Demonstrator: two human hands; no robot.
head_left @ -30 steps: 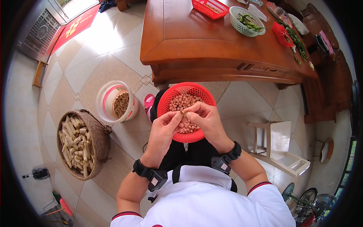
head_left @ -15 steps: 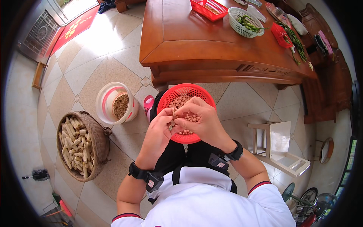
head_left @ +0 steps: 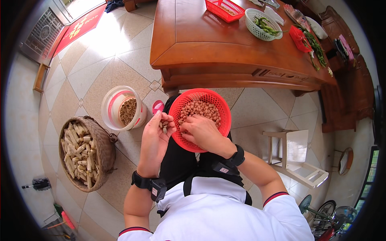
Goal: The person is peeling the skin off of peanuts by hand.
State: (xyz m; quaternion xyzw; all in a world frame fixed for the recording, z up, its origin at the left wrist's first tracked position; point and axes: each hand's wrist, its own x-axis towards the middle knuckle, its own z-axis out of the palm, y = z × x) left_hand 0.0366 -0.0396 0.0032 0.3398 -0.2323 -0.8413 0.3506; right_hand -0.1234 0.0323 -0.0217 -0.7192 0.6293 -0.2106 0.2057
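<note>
A round red plastic basket (head_left: 226, 120) rests on my lap and holds many shelled pinkish-brown peanuts (head_left: 201, 108). My right hand (head_left: 204, 131) is inside it, palm down over the nuts. Its fingers are bent together, and their tips are partly hidden, so what they hold cannot be made out. Just left of the basket rim, my left hand (head_left: 155, 130) is raised with its fingers curled around a few pale brown peanut shells (head_left: 164, 125).
A white bucket (head_left: 107, 108) with brown shells inside stands on the floor to the left. Nearer is a woven basket (head_left: 105, 154) full of corn cobs (head_left: 78, 154). A wooden table (head_left: 209, 44) bearing baskets and green peppers stands ahead; a white chair (head_left: 295, 150) is at right.
My hands, together over the basket before, are now apart. The left has moved left past the rim with the shells; the right has lowered into the peanuts.
</note>
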